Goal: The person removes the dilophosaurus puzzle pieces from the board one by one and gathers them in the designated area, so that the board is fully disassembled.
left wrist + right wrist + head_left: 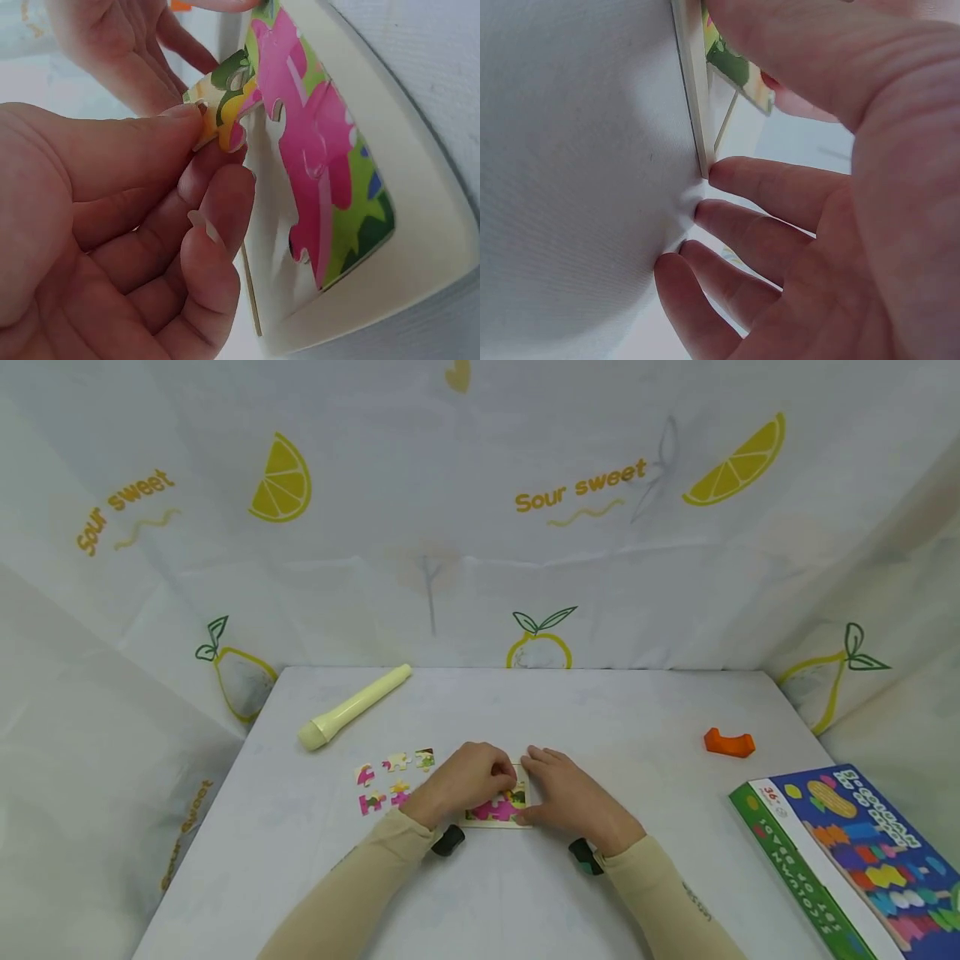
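My left hand [467, 777] pinches a jigsaw piece [225, 101] between thumb and forefinger. The piece, yellow, green and pink, is tilted over the cream puzzle tray [420, 180], with its edge close to the fitted pink pieces [319, 142]. Bare backing shows beside those pieces in the left wrist view. My right hand [570, 797] rests at the tray's right side, its fingers fairly straight. In the right wrist view the forefinger touches a corner of the tray [693, 90]; the thumb lies near the pieces, its tip cut off by the frame.
Several loose jigsaw pieces [397, 762] lie left of the tray, partly behind my left forearm. A pale yellow tube-shaped thing [356, 706] lies farther back. On the right are an orange notched block [729, 743] and a colourful box [847, 852]. Patterned curtains enclose the table.
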### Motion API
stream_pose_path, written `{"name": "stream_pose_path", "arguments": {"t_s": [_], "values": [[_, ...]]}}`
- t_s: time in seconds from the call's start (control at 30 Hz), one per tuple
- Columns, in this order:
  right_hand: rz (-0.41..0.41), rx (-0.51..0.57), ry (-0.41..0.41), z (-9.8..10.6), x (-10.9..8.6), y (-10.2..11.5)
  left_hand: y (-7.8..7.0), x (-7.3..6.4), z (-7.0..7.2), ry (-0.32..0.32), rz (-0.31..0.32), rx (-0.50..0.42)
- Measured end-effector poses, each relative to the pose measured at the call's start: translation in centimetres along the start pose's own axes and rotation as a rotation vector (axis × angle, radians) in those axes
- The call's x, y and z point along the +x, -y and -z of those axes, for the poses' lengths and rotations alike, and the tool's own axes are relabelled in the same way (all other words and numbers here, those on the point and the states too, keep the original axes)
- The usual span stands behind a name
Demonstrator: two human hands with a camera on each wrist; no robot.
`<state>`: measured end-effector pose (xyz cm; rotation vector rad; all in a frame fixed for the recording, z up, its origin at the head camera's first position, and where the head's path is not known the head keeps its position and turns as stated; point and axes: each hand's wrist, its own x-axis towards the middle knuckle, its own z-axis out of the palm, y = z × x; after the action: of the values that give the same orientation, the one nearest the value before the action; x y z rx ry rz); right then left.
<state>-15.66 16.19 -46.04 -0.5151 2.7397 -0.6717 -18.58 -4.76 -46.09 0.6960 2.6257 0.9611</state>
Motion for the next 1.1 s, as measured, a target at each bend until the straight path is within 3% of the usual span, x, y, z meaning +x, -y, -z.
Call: {"name": "stream_pose_path", "arguments": {"t_s": [0.27, 0.53, 0.67, 0.83, 1.1], "values": [[-0.048, -0.015, 0.005, 0.1, -0.3, 0.3, 1.2, -1.2, 1.6, -0.010, 0.026, -0.027], [-0.054, -0.001, 0.013, 0.0, -0.4, 0.6, 5.2, -5.5, 5.2, -0.060, 0.156, -0.082], [-0.051, -0.010, 0.008, 0.1, -0.4, 0.6, 6.8, -7.2, 6.2, -0.076, 0.203, -0.085], [-0.052, -0.012, 0.005, 0.2, -0.5, 0.5, 7.7, -7.9, 6.6, -0.082, 0.197, -0.055], [-0.050, -0.008, 0.012, 0.0, -0.3, 0.4, 7.8, -7.9, 6.3, -0.081, 0.204, -0.064]]}}
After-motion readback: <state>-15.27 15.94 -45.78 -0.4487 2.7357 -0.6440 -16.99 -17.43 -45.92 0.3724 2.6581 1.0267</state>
